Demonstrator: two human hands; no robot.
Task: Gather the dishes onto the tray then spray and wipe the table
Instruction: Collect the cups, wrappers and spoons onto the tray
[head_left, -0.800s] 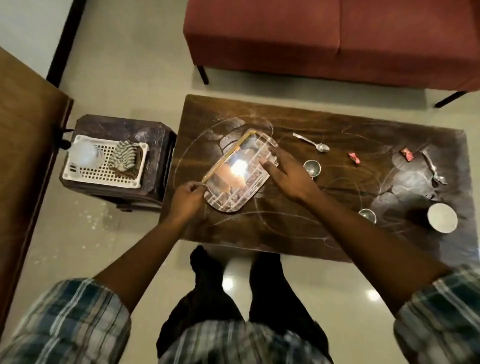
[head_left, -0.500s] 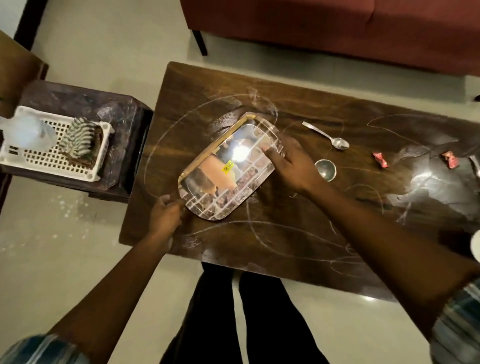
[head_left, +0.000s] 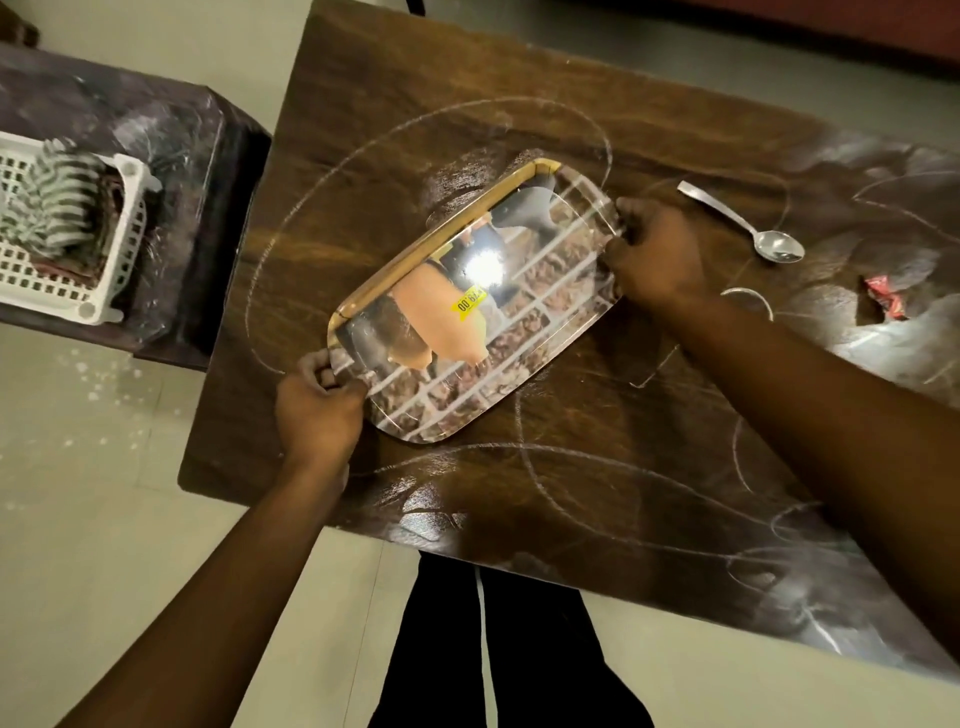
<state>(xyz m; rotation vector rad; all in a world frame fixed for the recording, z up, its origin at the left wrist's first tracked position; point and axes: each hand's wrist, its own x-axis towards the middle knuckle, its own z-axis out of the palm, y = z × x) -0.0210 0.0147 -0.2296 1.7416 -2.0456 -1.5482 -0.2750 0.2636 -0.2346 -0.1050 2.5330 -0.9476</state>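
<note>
Head view, looking steeply down. Tray (head_left: 524, 332), glossy with a printed picture and a yellow sticker (head_left: 469, 300), sits diagonally over the left half of the dark wooden table (head_left: 571, 499); nothing is on it. Cannot tell whether it rests on the wood or is just lifted. Left hand (head_left: 319, 415) has its fingers curled round the tray's near short end, thumb on top of the rim. Right hand (head_left: 657, 254) grips the far short end the same way, fingers wrapped over the edge. Just beyond the right hand lies a steel spoon (head_left: 748, 228), bowl end toward the right, apart from the tray. A curved steel rim (head_left: 753, 295) shows beside the right forearm, mostly hidden by it. Red wrapper (head_left: 885, 301) further right. White smears and looping lines cover the tabletop. Left of the table, a dark side stool (head_left: 197, 156) carries a white plastic basket (head_left: 122, 270) holding a striped cloth (head_left: 47, 202). Dark trousers (head_left: 498, 649) at the near edge.
</note>
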